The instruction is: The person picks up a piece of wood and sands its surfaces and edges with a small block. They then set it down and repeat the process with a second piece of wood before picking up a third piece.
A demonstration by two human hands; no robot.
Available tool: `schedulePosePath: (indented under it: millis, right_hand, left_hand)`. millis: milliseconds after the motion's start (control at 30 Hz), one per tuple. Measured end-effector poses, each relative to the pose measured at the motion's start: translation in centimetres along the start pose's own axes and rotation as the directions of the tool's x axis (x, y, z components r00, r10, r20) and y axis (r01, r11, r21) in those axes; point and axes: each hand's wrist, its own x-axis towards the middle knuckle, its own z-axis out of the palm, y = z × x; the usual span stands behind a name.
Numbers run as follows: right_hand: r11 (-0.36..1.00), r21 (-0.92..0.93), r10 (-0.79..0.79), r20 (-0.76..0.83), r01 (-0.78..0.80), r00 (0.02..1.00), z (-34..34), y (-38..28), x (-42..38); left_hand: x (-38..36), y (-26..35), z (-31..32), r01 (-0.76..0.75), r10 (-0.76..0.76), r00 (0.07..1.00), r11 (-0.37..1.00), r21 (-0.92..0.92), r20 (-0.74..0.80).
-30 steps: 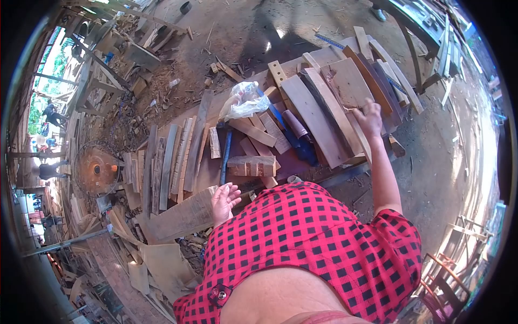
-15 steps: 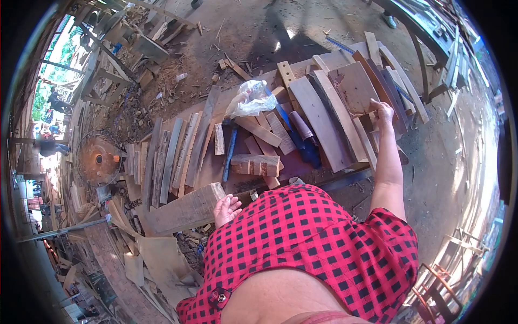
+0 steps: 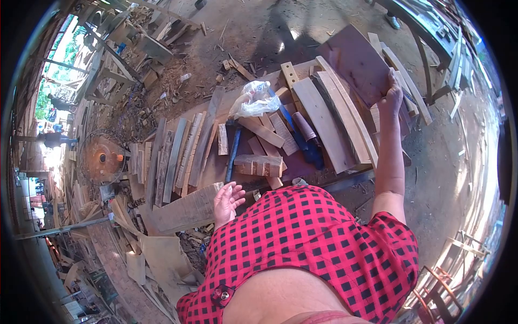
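My right hand (image 3: 392,93) grips the lower right edge of a flat, dark brown wooden board (image 3: 356,65), tilted above the pieces at the right of the work table. My left hand (image 3: 228,201) is held palm up with its fingers apart, beside the end of a thick pale plank (image 3: 186,209); nothing lies in it. Between the hands are a notched wood block (image 3: 260,165), a blue-handled tool (image 3: 233,154), a crumpled plastic bag (image 3: 256,99), a purplish cylinder (image 3: 304,126) and long curved boards (image 3: 325,121).
A round fan (image 3: 102,157) stands at the left beside rows of narrow wood strips (image 3: 179,154). Scraps and sawdust litter the ground (image 3: 216,48). A long bench (image 3: 421,27) crosses the upper right. A person (image 3: 55,139) is at the far left.
My right hand has lifted the board up off the pieces and moved it slightly up and right, tilting it. My left hand has risen a little with its fingers spread.
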Motion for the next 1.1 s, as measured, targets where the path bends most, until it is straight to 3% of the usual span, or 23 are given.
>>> schedulePosePath:
  millis: [33, 67, 100, 133, 200, 233, 300, 433, 533, 667, 733, 800, 867, 933, 967, 1000, 1033, 1067, 1100]
  right_hand:
    - [0.706, 0.574, 0.391, 0.172, -0.415, 0.904, 0.3, -1.7, 0.1]
    - [-0.005, 0.790, 0.527, 0.524, -0.613, 0.670, 0.7, -3.7, 0.1]
    - [-0.120, 0.719, 0.470, 0.649, -0.685, 0.599, 0.3, -5.7, -0.6]
    - [-0.093, 0.689, 0.376, 0.693, -0.719, 0.615, 0.6, -6.8, -2.0]
    - [0.030, 0.642, 0.374, 0.703, -0.766, 0.605, 1.5, -9.9, -4.9]
    - [-0.047, 0.575, 0.344, 0.777, -0.817, 0.527, 1.1, -12.2, -6.2]
    - [-0.131, 0.450, 0.327, 0.861, -0.884, 0.390, 1.6, -14.8, -8.9]
    - [-0.193, 0.316, 0.216, 0.937, -0.929, 0.274, 1.8, -19.3, -12.6]
    - [-0.169, 0.229, 0.192, 0.962, -0.959, 0.196, 1.8, -21.1, -14.2]
    - [-0.117, 0.210, 0.116, 0.974, -0.971, 0.196, 1.5, -22.2, -14.9]
    - [-0.116, 0.153, 0.041, 0.988, -0.981, 0.149, 0.8, -22.6, -14.3]
    - [0.028, 0.190, -0.117, 0.976, -0.981, 0.185, 0.1, -23.5, -13.8]
    - [0.056, 0.177, -0.185, 0.969, -0.983, 0.164, 0.0, -22.8, -13.1]
    - [0.288, 0.221, -0.368, 0.924, -0.932, 0.106, 0.3, -22.1, -12.5]
    - [0.388, 0.280, -0.385, 0.915, -0.878, 0.122, 0.3, -22.1, -12.4]
    - [0.387, 0.279, -0.388, 0.914, -0.879, 0.119, 0.1, -22.4, -12.5]
    - [0.467, 0.408, -0.428, 0.881, -0.785, 0.203, -0.2, -22.8, -12.8]
    - [0.532, 0.523, -0.475, 0.835, -0.666, 0.277, -0.5, -23.1, -13.1]
    - [0.593, 0.709, -0.560, 0.704, -0.383, 0.437, -0.2, -23.2, -13.8]
  left_hand:
    - [0.0, 0.6, 0.5, -0.024, 0.025, 0.996, 1.000, -0.018, 0.082]
    - [0.0, 1.3, 0.9, -0.049, 0.055, 0.986, 0.998, -0.039, 0.160]
    - [0.2, 2.1, 1.6, -0.075, 0.083, 0.970, 0.996, -0.041, 0.231]
    - [0.4, 2.9, 2.3, -0.082, 0.090, 0.973, 0.995, -0.049, 0.215]
    - [0.8, 4.4, 3.6, -0.157, 0.163, 0.904, 0.986, -0.048, 0.394]
    - [0.8, 5.3, 4.5, -0.164, 0.173, 0.911, 0.985, -0.055, 0.374]
    - [0.7, 7.0, 6.3, -0.203, 0.252, 0.820, 0.968, -0.151, 0.514]
    - [0.7, 8.3, 7.8, -0.241, 0.318, 0.779, 0.947, -0.210, 0.541]
    - [1.0, 8.3, 7.3, -0.170, 0.278, 0.836, 0.951, -0.258, 0.473]
    - [1.8, 7.1, 5.9, -0.120, 0.229, 0.897, 0.949, -0.293, 0.377]
    - [1.8, 7.0, 5.4, -0.106, 0.226, 0.905, 0.940, -0.324, 0.360]
    - [1.5, 7.4, 4.8, -0.153, 0.233, 0.931, 0.948, -0.278, 0.281]
    - [1.5, 7.6, 3.8, -0.181, 0.255, 0.928, 0.946, -0.269, 0.271]
    - [2.0, 7.8, 2.4, -0.290, 0.315, 0.900, 0.949, -0.128, 0.302]
    - [2.1, 8.1, 1.7, -0.292, 0.294, 0.893, 0.955, -0.060, 0.340]
    - [2.2, 8.3, 1.4, -0.293, 0.296, 0.894, 0.954, -0.060, 0.336]
    - [2.2, 8.5, 1.2, -0.534, 0.452, 0.819, 0.827, 0.179, 0.355]
    - [2.3, 8.6, 1.1, -0.706, 0.572, 0.708, 0.591, 0.392, 0.413]
    - [1.7, 9.4, 1.6, -0.807, 0.663, 0.584, 0.412, 0.423, 0.469]
